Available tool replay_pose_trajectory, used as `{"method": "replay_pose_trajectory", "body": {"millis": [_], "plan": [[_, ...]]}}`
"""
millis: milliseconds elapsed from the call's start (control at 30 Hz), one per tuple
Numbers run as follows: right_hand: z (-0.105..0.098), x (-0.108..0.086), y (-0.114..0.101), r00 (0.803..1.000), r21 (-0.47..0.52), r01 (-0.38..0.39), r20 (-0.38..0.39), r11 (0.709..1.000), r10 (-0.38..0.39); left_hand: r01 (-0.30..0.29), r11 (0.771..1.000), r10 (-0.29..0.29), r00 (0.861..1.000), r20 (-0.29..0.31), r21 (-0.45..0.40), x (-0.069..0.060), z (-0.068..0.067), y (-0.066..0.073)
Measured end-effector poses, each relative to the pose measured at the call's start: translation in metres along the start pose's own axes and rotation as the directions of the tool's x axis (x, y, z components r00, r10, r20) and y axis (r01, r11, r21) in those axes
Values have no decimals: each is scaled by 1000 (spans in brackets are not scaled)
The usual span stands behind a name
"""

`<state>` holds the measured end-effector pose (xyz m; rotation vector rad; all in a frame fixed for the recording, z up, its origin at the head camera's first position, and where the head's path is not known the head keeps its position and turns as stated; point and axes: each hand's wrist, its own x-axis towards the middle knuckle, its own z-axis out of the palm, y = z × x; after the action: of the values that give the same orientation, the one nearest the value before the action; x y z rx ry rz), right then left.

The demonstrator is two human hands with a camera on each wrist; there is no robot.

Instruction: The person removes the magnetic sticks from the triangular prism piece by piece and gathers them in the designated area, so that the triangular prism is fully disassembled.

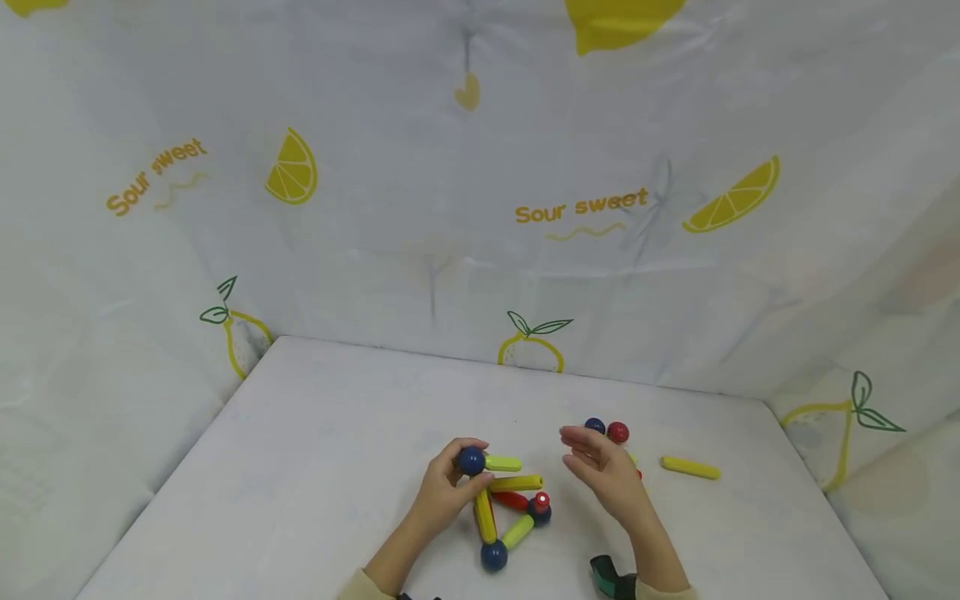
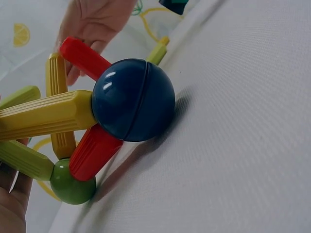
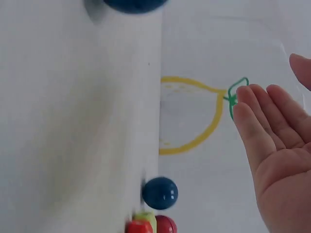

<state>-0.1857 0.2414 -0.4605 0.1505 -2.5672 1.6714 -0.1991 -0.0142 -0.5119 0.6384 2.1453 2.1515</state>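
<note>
Gripping left hand [image 1: 442,490], seemingly round blue ball [image 1: 472,461]

Round plastic balls [image 2: 133,99]: dark blue, green, red
Ridged plastic rods [image 2: 43,116]: yellow, lime, red
Hanging sheet backdrop [image 1: 420,183]: white, yellow lemons [image 1: 622,23], green leaves [image 1: 551,326], orange lettering [image 1: 581,206]
Flat tabletop [image 1: 337,408]: white

A white tabletop [image 1: 337,417] extends to a creased white sheet [image 1: 405,292], which hangs along its far edge and both side edges. Printed lemon outlines [image 1: 531,354] appear at the middle of the far edge and near both far corners. Above them, the sheet carries yellow lemon slices [image 1: 293,169] and orange "Sour sweet" lettering [image 1: 581,207]. Lighting is diffuse; shadows are soft.
</note>
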Motion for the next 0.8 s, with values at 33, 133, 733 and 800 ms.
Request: {"method": "replay_pose_trajectory", "body": {"millis": [33, 133, 733, 800], "plan": [[5, -1, -2, 1000, 34, -12, 29, 999, 11, -3, 1000, 3, 1000, 1, -4, 0, 0, 0], [19, -3, -6, 994, 106, -60, 98, 993, 49, -20, 1000, 21, 1000, 7, -14, 0, 0, -2], [49, -3, -15, 968, 149, -46, 250, 988, 8, -63, 995, 68, 995, 70, -83, -2, -5, -4], [49, -3, -16, 975, 156, -38, 220, 987, 3, -65, 995, 71, 995, 69, -80, -2, -5, -5]]}}
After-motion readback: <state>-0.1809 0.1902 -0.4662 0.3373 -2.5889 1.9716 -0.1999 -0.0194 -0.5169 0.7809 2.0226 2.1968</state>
